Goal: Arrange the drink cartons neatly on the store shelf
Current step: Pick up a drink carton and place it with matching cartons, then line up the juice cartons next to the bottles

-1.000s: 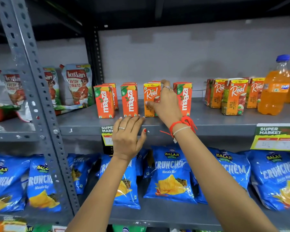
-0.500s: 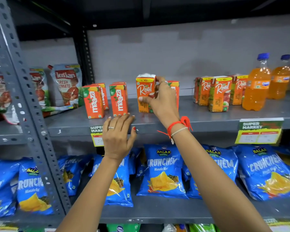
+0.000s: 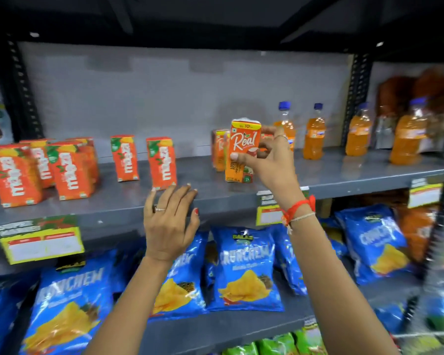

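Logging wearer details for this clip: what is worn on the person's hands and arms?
Both forearms are bare, with no sleeves showing. The left hand wears a ring and red nail polish. The right hand wears a thin ring; its wrist carries a knotted red thread and a pale string band.

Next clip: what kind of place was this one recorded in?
Most likely a small supermarket or grocery aisle. Grey metal shelving carries printed price tags on its front edge, with rows of Maaza cartons, orange soda bottles and blue chip bags below. The right hand holds a Real carton.
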Motion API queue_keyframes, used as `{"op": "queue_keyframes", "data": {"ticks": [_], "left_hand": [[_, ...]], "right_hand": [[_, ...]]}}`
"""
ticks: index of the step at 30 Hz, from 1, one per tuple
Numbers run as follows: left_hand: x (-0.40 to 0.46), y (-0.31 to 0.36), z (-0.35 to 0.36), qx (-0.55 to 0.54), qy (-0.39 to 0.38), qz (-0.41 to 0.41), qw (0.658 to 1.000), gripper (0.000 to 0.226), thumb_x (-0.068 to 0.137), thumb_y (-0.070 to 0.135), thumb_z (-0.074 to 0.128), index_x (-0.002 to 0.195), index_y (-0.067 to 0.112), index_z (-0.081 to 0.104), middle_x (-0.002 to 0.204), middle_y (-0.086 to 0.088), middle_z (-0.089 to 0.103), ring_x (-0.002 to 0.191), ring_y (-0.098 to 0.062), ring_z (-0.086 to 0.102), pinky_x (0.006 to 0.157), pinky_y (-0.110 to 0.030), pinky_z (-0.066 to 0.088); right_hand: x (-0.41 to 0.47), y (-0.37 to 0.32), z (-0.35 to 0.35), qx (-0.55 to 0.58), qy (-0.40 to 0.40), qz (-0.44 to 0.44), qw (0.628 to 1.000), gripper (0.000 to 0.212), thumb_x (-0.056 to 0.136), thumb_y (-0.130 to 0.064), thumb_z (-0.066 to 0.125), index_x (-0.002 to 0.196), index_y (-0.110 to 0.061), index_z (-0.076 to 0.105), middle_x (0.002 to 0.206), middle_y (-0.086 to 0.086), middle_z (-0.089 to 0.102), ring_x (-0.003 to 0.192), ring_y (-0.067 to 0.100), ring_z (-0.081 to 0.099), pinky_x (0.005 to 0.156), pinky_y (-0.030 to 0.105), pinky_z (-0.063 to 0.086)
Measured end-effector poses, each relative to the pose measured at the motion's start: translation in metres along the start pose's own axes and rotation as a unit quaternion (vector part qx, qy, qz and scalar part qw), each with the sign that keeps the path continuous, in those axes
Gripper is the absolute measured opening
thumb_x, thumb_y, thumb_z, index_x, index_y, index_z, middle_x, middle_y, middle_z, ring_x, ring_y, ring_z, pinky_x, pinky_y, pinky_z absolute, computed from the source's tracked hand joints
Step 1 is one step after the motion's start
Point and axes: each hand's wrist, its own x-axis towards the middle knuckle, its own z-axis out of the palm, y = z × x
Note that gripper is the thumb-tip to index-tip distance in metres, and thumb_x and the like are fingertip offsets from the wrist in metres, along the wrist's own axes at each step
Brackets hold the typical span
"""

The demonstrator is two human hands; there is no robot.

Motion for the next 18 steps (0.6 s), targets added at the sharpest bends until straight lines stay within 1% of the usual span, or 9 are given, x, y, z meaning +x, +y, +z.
{"op": "queue_keyframes", "data": {"ticks": [2, 4, 5, 7, 9, 11, 13, 16, 18], "left_hand": [[0.006, 0.02, 0.01, -0.004, 0.013, 0.0, 1.0, 0.035, 0.091, 0.029, 0.041, 0.109, 0.014, 0.068, 0.114, -0.001, 0.069, 0.114, -0.018, 0.052, 0.108, -0.039, 0.024], [0.01, 0.037, 0.019, -0.001, 0.032, -0.001, 0.999, 0.034, 0.09, 0.028, 0.042, 0.108, 0.015, 0.068, 0.113, -0.001, 0.069, 0.113, -0.018, 0.052, 0.108, -0.038, 0.023], [0.012, 0.045, 0.025, 0.004, 0.043, -0.003, 0.999, 0.033, 0.09, 0.028, 0.042, 0.107, 0.015, 0.068, 0.112, -0.001, 0.07, 0.112, -0.018, 0.053, 0.107, -0.037, 0.023], [0.013, 0.055, 0.032, 0.016, 0.064, -0.02, 0.998, 0.033, 0.091, 0.028, 0.042, 0.105, 0.015, 0.069, 0.109, -0.001, 0.071, 0.11, -0.018, 0.054, 0.105, -0.038, 0.026], [0.014, 0.06, 0.039, 0.028, 0.085, -0.037, 0.995, 0.033, 0.091, 0.028, 0.041, 0.104, 0.016, 0.07, 0.107, -0.001, 0.072, 0.107, -0.018, 0.056, 0.102, -0.038, 0.029], [0.014, 0.06, 0.042, 0.042, 0.098, -0.038, 0.994, 0.034, 0.091, 0.027, 0.04, 0.103, 0.017, 0.07, 0.106, 0.0, 0.072, 0.104, -0.019, 0.057, 0.099, -0.039, 0.032], [0.013, 0.059, 0.044, 0.051, 0.107, -0.031, 0.992, 0.034, 0.091, 0.027, 0.039, 0.103, 0.016, 0.07, 0.105, -0.001, 0.072, 0.102, -0.019, 0.059, 0.097, -0.039, 0.033], [0.012, 0.059, 0.047, 0.059, 0.116, -0.025, 0.991, 0.035, 0.09, 0.028, 0.039, 0.102, 0.016, 0.07, 0.105, -0.001, 0.072, 0.099, -0.02, 0.06, 0.096, -0.039, 0.034], [0.012, 0.06, 0.048, 0.061, 0.118, -0.026, 0.991, 0.036, 0.091, 0.028, 0.038, 0.102, 0.015, 0.07, 0.105, -0.002, 0.073, 0.099, -0.021, 0.06, 0.096, -0.039, 0.035]], "right_hand": [[0.01, 0.009, -0.031, -0.008, 0.011, 0.0, 1.0, 0.06, 0.062, -0.004, 0.081, 0.099, -0.022, 0.038, 0.095, 0.006, 0.062, 0.076, 0.011, 0.062, 0.067, 0.019, 0.054], [0.02, 0.018, -0.06, -0.025, 0.023, -0.002, 0.999, 0.056, 0.062, -0.005, 0.081, 0.091, -0.028, 0.039, 0.092, 0.004, 0.063, 0.074, 0.008, 0.061, 0.065, 0.017, 0.052], [0.026, 0.022, -0.074, -0.031, 0.03, -0.003, 0.999, 0.054, 0.062, -0.004, 0.081, 0.089, -0.028, 0.04, 0.088, 0.002, 0.064, 0.072, 0.006, 0.061, 0.064, 0.016, 0.052], [0.036, 0.032, -0.094, -0.03, 0.03, 0.005, 0.999, 0.056, 0.063, -0.003, 0.08, 0.096, -0.024, 0.04, 0.081, -0.006, 0.062, 0.073, 0.006, 0.061, 0.066, 0.017, 0.053], [0.044, 0.043, -0.107, -0.03, 0.007, 0.026, 0.999, 0.06, 0.062, -0.002, 0.08, 0.102, -0.019, 0.039, 0.083, -0.005, 0.061, 0.08, 0.015, 0.063, 0.075, 0.027, 0.055], [0.048, 0.053, -0.107, -0.035, -0.027, 0.045, 0.998, 0.062, 0.061, -0.004, 0.082, 0.103, -0.019, 0.039, 0.093, 0.004, 0.062, 0.09, 0.024, 0.063, 0.085, 0.041, 0.055], [0.048, 0.059, -0.102, -0.046, -0.048, 0.049, 0.997, 0.063, 0.059, -0.009, 0.084, 0.104, -0.021, 0.04, 0.103, 0.006, 0.061, 0.097, 0.027, 0.064, 0.09, 0.047, 0.053], [0.046, 0.059, -0.092, -0.046, -0.064, 0.044, 0.996, 0.062, 0.061, -0.014, 0.083, 0.106, -0.024, 0.041, 0.107, 0.001, 0.058, 0.102, 0.025, 0.063, 0.091, 0.043, 0.053], [0.044, 0.055, -0.085, -0.051, -0.079, 0.04, 0.995, 0.062, 0.063, -0.016, 0.082, 0.111, -0.023, 0.042, 0.106, -0.002, 0.056, 0.099, 0.019, 0.061, 0.086, 0.034, 0.054]]}}
